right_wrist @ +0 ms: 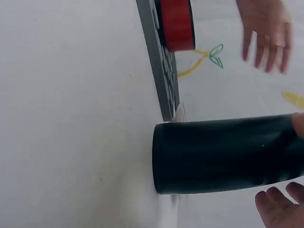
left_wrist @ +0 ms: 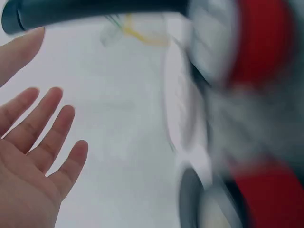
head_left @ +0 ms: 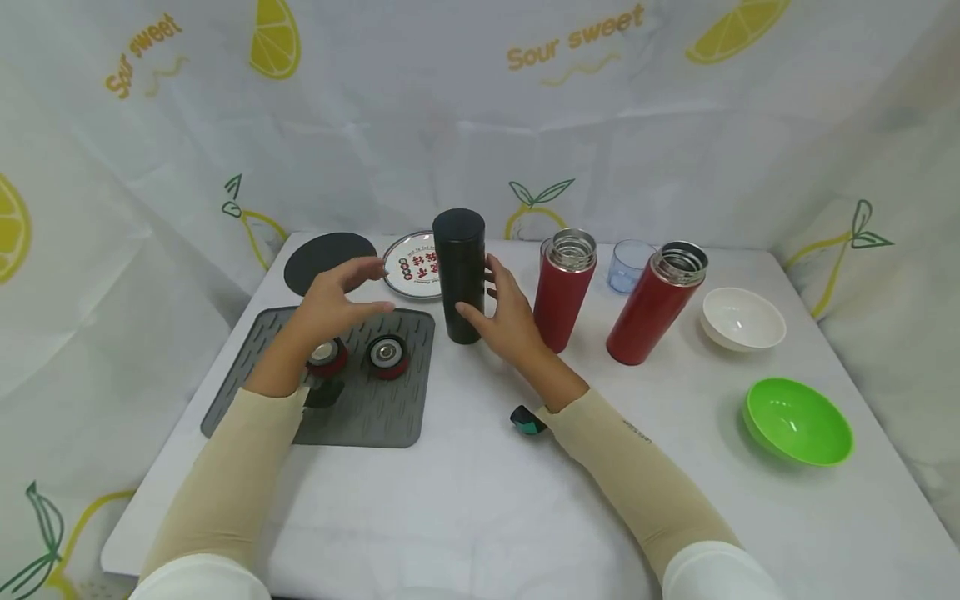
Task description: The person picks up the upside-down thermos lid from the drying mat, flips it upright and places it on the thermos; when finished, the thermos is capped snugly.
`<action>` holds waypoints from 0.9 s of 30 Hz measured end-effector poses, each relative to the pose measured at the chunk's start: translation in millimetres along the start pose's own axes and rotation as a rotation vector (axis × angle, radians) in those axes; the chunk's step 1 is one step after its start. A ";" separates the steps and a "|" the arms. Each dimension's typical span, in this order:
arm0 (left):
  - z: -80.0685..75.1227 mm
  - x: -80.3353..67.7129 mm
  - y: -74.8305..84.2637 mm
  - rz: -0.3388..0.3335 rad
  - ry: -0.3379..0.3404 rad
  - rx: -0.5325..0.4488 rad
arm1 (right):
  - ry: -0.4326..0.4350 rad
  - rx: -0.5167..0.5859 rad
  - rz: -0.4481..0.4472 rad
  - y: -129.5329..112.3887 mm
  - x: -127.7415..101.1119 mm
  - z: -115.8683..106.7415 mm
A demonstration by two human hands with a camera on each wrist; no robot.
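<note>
The black cylindrical flask (head_left: 461,271) stands on the white table (head_left: 450,500), its long axis vertical, just beyond the edge of the grey ridged mat (head_left: 367,417). The right hand (head_left: 510,317) is the nearer of the 2: we find the flask to the left of its fingers, within the gap between thumb and fingertips. In the right wrist view, the thumb (right_wrist: 298,124) overlaps the flask's side near 1 end, while 3 fingertips (right_wrist: 273,204) lie beside the opposite side, extended and not wrapped round it. We judge the right fingers loose rather than grasping; whether the thumb makes contact, we cannot tell. The left hand (head_left: 330,304) is spread above the mat, grasping nothing, its thumb-to-finger gap turned toward the flask but apart from it.

Farther out, we note 2 red-rimmed lids (head_left: 386,352) on the mat, silvery inner faces upward. The round plate with red lettering (head_left: 412,265) lies behind the flask's left side; 2 uncapped red bottles (head_left: 558,304) stand to its right, the nearer just beside the right hand.
</note>
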State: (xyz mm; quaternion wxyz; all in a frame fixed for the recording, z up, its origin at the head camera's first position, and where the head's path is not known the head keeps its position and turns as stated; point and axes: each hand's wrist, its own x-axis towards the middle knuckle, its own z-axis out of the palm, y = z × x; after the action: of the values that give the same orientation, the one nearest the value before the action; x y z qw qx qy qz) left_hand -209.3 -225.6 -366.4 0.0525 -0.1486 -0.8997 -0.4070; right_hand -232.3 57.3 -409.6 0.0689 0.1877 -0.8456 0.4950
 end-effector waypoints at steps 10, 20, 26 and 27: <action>-29.1 -64.1 -57.7 -0.224 -0.169 0.177 | -0.042 -0.071 -0.136 -5.3 -29.2 -19.4; -21.6 -66.9 -75.5 -0.223 -0.225 0.302 | -0.027 -0.100 -0.194 1.7 -47.0 -33.4; -12.0 -56.7 -54.0 -0.125 -0.124 0.224 | -0.024 -0.078 -0.225 6.7 -58.4 -47.9; -8.5 -53.1 -44.8 -0.097 -0.103 0.195 | -0.025 -0.067 -0.225 7.9 -59.7 -49.9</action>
State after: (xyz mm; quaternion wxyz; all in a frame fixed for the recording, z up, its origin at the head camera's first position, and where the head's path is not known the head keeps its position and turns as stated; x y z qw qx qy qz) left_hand -173.0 -271.8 -404.3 0.0008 -0.1197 -0.9427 -0.3115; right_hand -183.9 118.7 -409.1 0.1199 0.2852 -0.8360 0.4532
